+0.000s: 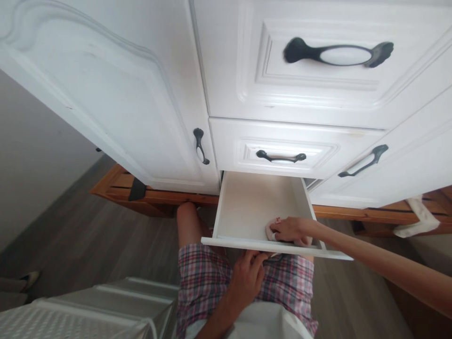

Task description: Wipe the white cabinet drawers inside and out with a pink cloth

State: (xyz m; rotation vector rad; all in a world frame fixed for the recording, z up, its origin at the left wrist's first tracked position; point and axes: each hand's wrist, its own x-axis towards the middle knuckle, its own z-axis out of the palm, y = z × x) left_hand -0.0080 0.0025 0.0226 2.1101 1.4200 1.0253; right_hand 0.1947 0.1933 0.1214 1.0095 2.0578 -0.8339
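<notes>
From here I look down on a white cabinet (226, 84) with one drawer (250, 202) standing open.
Below the cabinet I see the grey floor (141, 240) and a wooden base (158, 200); the drawer juts out at the bottom of the middle column, over checked shorts (205, 268). On my feed the left hand (247, 273) is just below the drawer's front edge, fingers bent at the partly hidden handle (276, 257); I cannot tell whether they grip it. The right hand (291, 230) reaches in from the right, fingers drawn together over a pale cloth (270, 230). The cloth is inside the drawer, near its front right corner, partly covered by that hand.
</notes>
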